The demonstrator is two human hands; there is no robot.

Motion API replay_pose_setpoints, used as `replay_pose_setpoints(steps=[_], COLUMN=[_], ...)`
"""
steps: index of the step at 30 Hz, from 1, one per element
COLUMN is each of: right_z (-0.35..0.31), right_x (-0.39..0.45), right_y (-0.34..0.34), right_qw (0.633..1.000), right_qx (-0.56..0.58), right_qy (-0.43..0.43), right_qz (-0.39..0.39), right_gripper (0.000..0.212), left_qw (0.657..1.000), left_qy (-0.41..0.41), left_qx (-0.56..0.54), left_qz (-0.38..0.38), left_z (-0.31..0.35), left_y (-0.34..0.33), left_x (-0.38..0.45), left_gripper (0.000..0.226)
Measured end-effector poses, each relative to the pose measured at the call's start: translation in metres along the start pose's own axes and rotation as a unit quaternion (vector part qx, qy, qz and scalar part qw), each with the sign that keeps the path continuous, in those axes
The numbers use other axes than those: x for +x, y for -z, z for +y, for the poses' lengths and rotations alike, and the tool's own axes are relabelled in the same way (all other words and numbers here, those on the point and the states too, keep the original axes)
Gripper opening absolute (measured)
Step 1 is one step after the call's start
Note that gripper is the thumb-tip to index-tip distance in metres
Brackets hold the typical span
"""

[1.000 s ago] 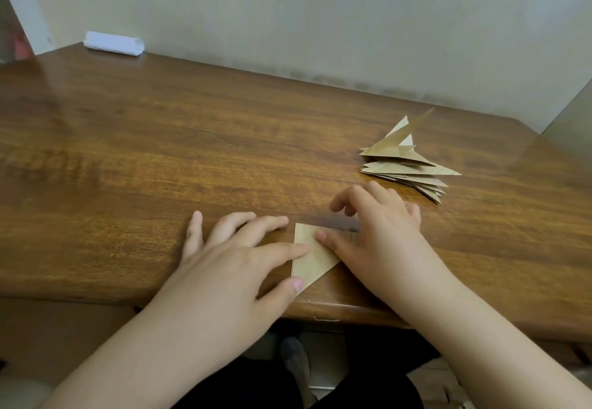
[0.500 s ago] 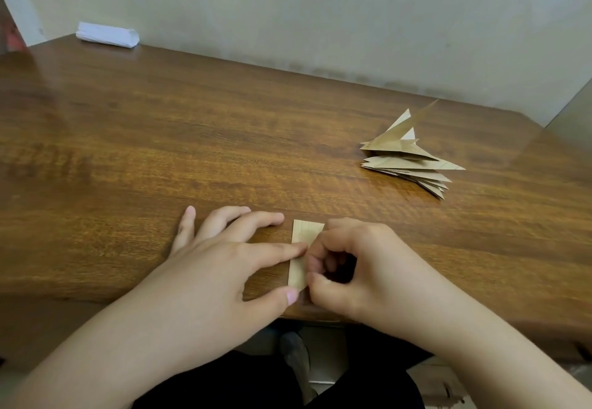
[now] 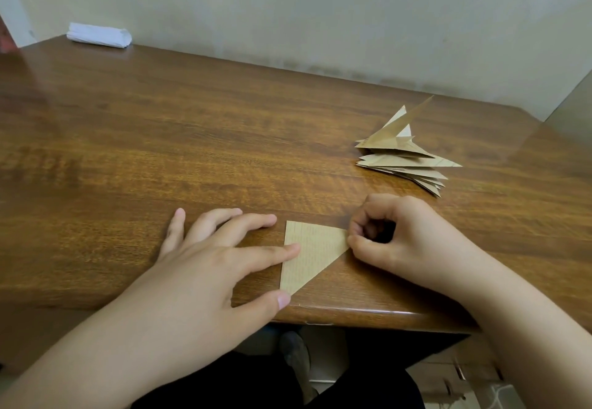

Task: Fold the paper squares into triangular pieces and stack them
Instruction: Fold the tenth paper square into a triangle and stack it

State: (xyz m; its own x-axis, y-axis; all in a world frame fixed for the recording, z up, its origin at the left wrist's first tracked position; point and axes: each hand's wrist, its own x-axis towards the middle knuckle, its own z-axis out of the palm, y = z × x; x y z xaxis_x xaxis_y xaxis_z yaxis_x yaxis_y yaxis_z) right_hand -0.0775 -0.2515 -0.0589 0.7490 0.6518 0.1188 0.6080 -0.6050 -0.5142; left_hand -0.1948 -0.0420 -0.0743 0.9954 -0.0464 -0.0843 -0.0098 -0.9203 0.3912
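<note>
White cloth or paper, rolled up (image 3: 99, 35), sits at the far left corner of the counter (image 3: 192, 126), well away from the work. Nearer, the left hand (image 3: 205, 267) lies spread and flat, forefinger pressing the left edge of the triangle (image 3: 310, 253) and thumb touching its lowest point; its grip is open, nothing curled around. The triangle, thin tan paper with faint lines, lies flat near the counter's front edge, between the two hands. The right hand (image 3: 413, 242) is curled, thumb and forefinger pinching the triangle's right corner. Paper this light should slide easily on polished wood and crease wherever pinched, so I would take it by a corner or along the folded edge, with the other hand pinning it. Further right and back, the stack (image 3: 400, 155) of finished triangles stands loosely fanned, its top piece springing up. No containers are on view.
</note>
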Motion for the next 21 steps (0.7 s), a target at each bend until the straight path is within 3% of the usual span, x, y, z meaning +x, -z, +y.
replay_pose_setpoints(steps=[6,14,18,21], right_z=[0.012,0.013,0.014,0.001], right_x=[0.003,0.003,0.0,-0.007], right_y=[0.006,0.01,0.012,0.008], right_qw=[0.999,0.997,0.991,0.995], right_qx=[-0.027,-0.04,-0.099,-0.063], right_qy=[-0.03,-0.061,-0.057,-0.037], right_qz=[0.003,0.009,0.073,0.063], right_gripper=[0.015,0.007,0.003,0.025], left_qw=[1.0,0.999,0.999,0.999], left_qy=[0.0,-0.003,-0.004,-0.012], left_qx=[0.012,0.044,0.042,0.035], left_qz=[-0.001,-0.003,0.0,-0.001], left_z=[-0.001,0.001,0.002,0.001], left_y=[0.0,0.0,0.0,-0.001], left_x=[-0.001,-0.003,-0.003,-0.002], left_gripper=[0.061,0.056,0.056,0.06])
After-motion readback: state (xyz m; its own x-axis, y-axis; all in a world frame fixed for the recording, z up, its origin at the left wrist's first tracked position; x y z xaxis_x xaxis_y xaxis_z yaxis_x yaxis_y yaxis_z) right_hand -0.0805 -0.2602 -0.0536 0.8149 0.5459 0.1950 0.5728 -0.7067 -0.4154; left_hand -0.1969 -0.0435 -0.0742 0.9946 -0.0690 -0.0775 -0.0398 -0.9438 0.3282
